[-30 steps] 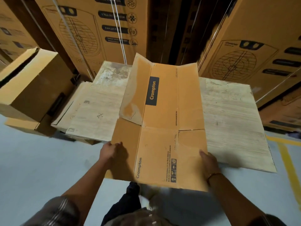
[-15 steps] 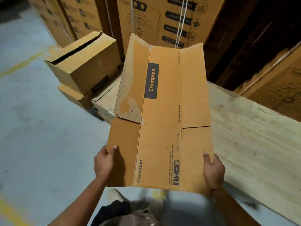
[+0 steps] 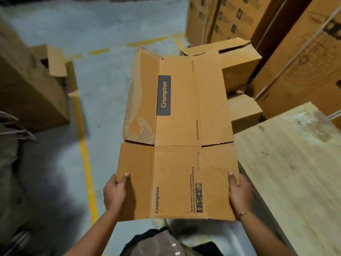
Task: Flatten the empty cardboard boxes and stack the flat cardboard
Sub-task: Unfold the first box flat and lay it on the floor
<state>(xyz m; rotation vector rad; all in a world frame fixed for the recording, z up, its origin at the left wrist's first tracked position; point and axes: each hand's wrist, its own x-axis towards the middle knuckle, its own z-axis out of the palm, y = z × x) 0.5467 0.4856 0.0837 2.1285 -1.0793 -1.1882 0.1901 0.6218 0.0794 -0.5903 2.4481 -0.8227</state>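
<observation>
A flattened brown cardboard box (image 3: pixel 177 137) printed "Crompton" is held level in front of me, above the grey floor. My left hand (image 3: pixel 115 193) grips its near left edge, thumb on top. My right hand (image 3: pixel 239 193), with a thin bracelet at the wrist, grips the near right edge the same way. The far left flap is torn and shows its corrugation. An unflattened empty box (image 3: pixel 239 67) with its top partly open sits beyond the sheet at the right, on another small box (image 3: pixel 245 111).
A pale wooden board (image 3: pixel 295 163) lies at the right. Tall printed cartons (image 3: pixel 304 58) stand behind it and at the top. A large carton (image 3: pixel 31 89) with a loose flap stands at the left. Yellow lines (image 3: pixel 86 163) cross the grey floor.
I have turned left with the flat cardboard, away from the wooden board, which has slid to the right of the view. Both hands keep their grip on the near edge.
</observation>
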